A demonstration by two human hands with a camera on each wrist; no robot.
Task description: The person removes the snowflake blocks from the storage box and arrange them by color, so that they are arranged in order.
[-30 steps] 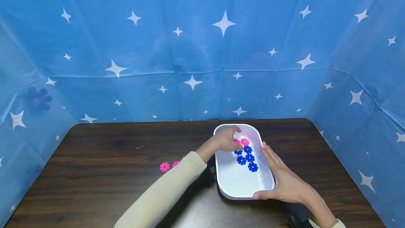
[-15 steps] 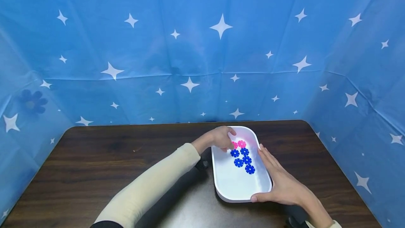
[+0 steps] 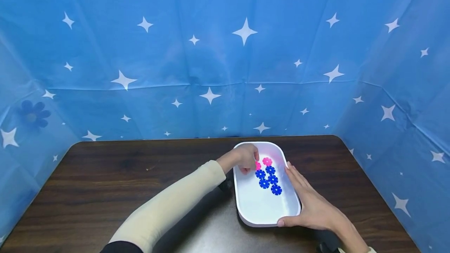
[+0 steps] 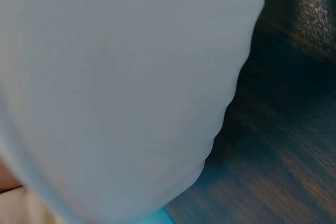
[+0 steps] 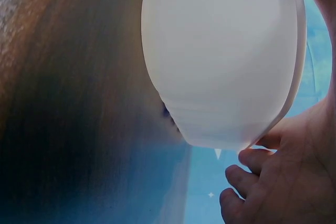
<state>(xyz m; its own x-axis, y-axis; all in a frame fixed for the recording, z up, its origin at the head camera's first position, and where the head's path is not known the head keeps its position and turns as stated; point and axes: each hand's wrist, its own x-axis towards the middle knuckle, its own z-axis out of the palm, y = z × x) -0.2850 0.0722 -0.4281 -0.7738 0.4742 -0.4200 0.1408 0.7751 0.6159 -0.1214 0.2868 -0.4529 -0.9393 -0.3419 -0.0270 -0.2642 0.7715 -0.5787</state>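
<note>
- Now my left hand is inside the far end of the white tray, fingers curled down over a pink flower piece that it partly covers; I think it pinches this piece, but the contact is hidden under my fingers.
- My right hand lies along the right side of the tray with straight fingers on the wall and the thumb hooked at the near corner — it steadies the tray and grips nothing.
- The tray sits on the dark wooden table, right of the middle. Its long axis runs away from me, leaning a little to the left at the far end.
- Inside it, a second pink flower piece lies just beside the first, and four blue flower pieces lie in a loose chain toward the near end (they seem to touch, two by two).
- To do this well, I judge that I should keep the right hand pressing, so the light tray does not slide, and move the pink piece with small finger motions only — a wide sweep could push the blue ones.
- From the left wrist view I see only the tray wall, very close and blurred; the right wrist view shows the tray's rounded end from outside, with my curled thumb side near it.
</note>
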